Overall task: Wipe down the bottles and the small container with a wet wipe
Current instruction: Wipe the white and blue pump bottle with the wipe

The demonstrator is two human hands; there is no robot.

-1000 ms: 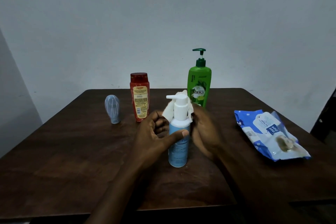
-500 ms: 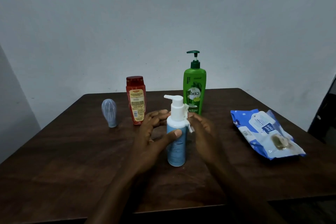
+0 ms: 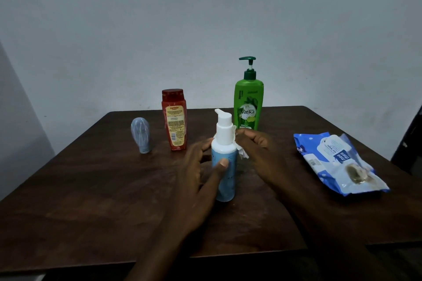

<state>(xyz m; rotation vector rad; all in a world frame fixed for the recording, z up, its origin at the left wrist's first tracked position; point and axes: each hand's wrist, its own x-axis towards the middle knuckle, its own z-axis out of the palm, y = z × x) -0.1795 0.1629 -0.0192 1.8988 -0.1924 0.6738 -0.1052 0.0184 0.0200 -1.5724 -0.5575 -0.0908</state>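
Wood table (image 3: 91,189), three bottles (image 3: 223,166) (image 3: 174,121) (image 3: 248,102), one container (image 3: 141,135), one wipe pack (image 3: 338,162)

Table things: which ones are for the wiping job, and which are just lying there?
For the job: blue pump bottle in the left hand, wet wipe in the right hand, red bottle, green pump bottle, small grey container.
Just lying there: wipes pack, untouched on the table.

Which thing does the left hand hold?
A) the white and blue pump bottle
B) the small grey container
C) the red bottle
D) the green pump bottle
A: the left hand grips the white and blue pump bottle, with its thumb across the front.
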